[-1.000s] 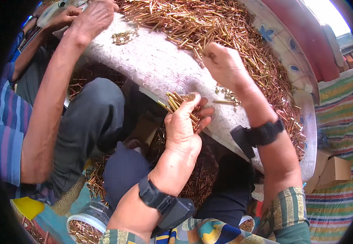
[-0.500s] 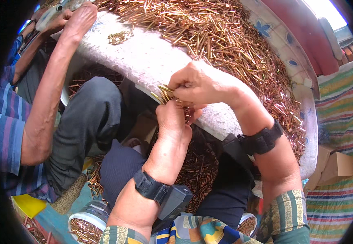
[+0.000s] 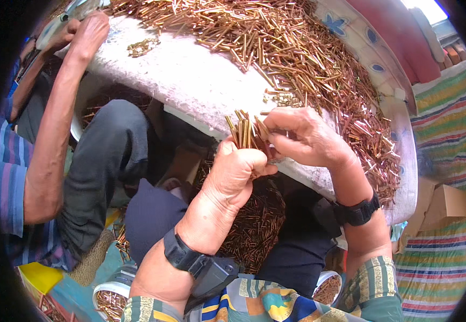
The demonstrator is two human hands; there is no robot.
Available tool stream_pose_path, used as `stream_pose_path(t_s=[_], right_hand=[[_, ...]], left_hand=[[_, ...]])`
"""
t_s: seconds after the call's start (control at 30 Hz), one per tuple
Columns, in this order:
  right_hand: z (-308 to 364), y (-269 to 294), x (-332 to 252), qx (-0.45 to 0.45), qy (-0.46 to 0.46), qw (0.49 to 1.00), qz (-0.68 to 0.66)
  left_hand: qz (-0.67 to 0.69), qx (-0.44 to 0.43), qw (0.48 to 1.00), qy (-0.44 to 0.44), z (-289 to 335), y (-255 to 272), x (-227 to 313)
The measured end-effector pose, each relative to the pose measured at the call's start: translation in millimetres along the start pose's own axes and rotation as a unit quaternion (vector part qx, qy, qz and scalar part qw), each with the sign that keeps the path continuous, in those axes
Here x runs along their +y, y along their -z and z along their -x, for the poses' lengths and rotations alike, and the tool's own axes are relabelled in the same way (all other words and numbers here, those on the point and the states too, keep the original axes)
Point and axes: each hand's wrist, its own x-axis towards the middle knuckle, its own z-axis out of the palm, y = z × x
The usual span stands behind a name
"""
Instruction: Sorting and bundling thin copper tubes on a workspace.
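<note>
Brass pins (image 3: 246,131) stand in a tight bundle, upright in the left hand (image 3: 235,174), whose fist is curled shut around their lower ends just over the near edge of the counter (image 3: 190,80). The right hand (image 3: 305,137) meets it from the side, fingertips pinched on the bundle's top. A great heap of loose pins (image 3: 297,53) covers the counter beyond. Another person's arm (image 3: 55,134) reaches over the counter's far left corner.

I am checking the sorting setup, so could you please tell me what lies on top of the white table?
A large heap of brass pins covers the white table, with a small cluster apart. The surface beneath the heap is hidden.
</note>
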Motion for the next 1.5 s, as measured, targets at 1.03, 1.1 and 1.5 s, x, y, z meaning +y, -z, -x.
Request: stream_pose_path(t_s=[1.03, 1.1, 1.5], right_hand=[[13.0, -15.7, -1.8, 0.202, -0.042, 0.978, 0.011], [10.2, -23.0, -0.7, 0.213, -0.019, 0.969, 0.121], [2.2, -41.5, 18.7, 0.35, -0.084, 0.896, 0.259]], left_hand=[[0.204, 0.035, 0.978, -0.011, -19.1, -3.2, -23.2], [0.199, 0.012, 0.98, -0.019, -19.8, -7.0, -24.7], [0.165, 0.049, 0.985, -0.011, -23.1, -9.9, -31.5]])
